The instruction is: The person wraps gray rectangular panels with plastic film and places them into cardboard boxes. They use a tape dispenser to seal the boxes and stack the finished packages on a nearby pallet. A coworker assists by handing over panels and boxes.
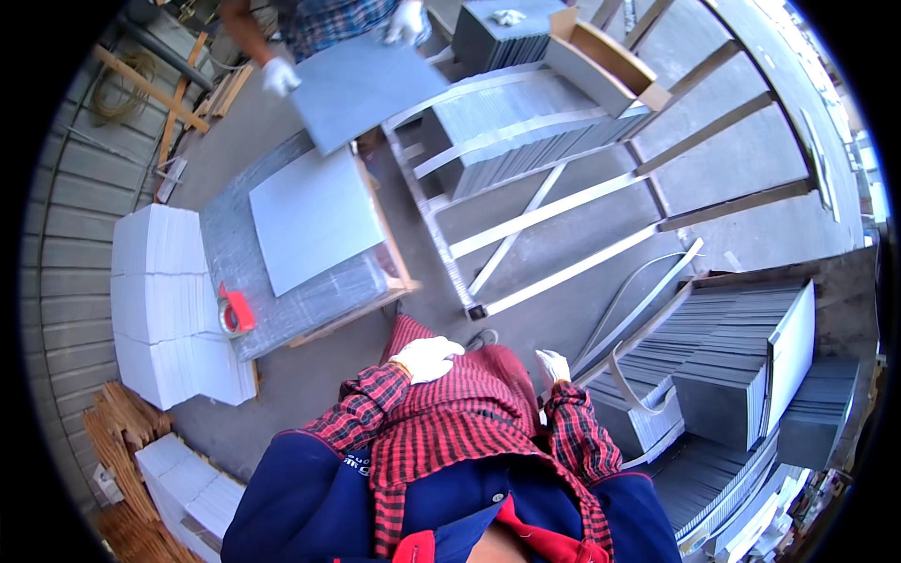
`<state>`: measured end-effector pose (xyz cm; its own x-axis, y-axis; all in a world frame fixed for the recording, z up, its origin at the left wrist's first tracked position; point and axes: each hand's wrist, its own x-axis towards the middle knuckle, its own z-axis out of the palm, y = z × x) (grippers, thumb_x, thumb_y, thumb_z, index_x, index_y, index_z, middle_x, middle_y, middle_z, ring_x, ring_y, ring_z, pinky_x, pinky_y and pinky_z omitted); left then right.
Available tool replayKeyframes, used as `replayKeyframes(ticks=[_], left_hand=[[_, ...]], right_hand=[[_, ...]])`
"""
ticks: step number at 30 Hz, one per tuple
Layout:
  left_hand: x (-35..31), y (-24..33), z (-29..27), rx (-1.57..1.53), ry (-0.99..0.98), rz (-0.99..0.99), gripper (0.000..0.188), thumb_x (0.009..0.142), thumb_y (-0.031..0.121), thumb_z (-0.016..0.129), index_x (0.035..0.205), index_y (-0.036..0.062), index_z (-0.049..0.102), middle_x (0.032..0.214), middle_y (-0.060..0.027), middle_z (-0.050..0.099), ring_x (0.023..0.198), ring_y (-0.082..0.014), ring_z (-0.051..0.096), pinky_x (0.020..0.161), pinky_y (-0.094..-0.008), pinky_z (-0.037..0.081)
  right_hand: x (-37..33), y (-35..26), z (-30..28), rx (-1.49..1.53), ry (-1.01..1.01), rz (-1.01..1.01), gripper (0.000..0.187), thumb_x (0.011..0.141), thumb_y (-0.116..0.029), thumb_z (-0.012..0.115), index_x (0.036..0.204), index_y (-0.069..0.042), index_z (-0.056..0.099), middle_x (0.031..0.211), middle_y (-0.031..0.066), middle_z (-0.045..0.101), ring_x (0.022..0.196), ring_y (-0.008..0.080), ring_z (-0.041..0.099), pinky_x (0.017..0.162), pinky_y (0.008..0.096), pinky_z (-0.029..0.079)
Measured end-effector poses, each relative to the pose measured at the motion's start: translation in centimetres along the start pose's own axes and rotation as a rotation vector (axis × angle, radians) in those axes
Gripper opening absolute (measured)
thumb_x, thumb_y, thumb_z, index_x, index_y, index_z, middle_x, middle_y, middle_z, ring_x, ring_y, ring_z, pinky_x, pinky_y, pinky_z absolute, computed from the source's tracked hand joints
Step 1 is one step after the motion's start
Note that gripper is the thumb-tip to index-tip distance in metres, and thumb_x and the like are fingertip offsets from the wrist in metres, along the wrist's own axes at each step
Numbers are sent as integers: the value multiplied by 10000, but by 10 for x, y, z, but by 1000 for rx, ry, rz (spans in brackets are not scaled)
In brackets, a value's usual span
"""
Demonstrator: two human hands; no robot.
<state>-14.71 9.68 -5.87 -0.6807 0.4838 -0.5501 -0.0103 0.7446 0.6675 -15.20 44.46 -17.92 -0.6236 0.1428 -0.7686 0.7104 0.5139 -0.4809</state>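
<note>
My left hand (pixel 427 359), in a white glove, is in front of my red-and-black checked apron (pixel 450 413). Its fingers are stretched loosely to the right, and no object shows in them. Low at my right side hangs my right hand (pixel 553 367), also gloved in white, with fingers slightly apart and nothing visible in it. Ahead of me a pale flat panel (pixel 314 216) lies on a grey-topped worktable (pixel 230 244). A red tape dispenser (pixel 235 311) sits by the table's left edge. Across the table a co-worker's gloved hands (pixel 280 77) are at a larger grey panel (pixel 371 89), tilted over the far edge.
White carton stacks (pixel 155 291) stand left of the table. Beyond, a metal rack (pixel 526 225) carries rows of grey panels (pixel 535 117) and an open cardboard box (pixel 605 61). More upright panels (pixel 694 347) and a curved strap (pixel 624 380) are close on my right.
</note>
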Motion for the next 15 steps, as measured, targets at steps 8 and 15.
replayKeyframes(ticks=[8,15], left_hand=[[17,20,-42,-31,173,-111,429,897,322,631,1279,127,604,1142,-130,659,1049,-280,642,949,-370,500],[34,0,-67,-118,160,-162,442,890,334,647,1269,107,618,1149,-128,664,1066,-277,636,953,-377,494]], right_hand=[[32,21,21,-36,-12,-397,421,920,-323,623,1202,-13,665,1068,156,716,875,224,687,772,336,544],[11,-82,-3,-156,-174,-363,421,935,-339,608,1221,-34,660,1076,135,706,927,213,669,786,328,534]])
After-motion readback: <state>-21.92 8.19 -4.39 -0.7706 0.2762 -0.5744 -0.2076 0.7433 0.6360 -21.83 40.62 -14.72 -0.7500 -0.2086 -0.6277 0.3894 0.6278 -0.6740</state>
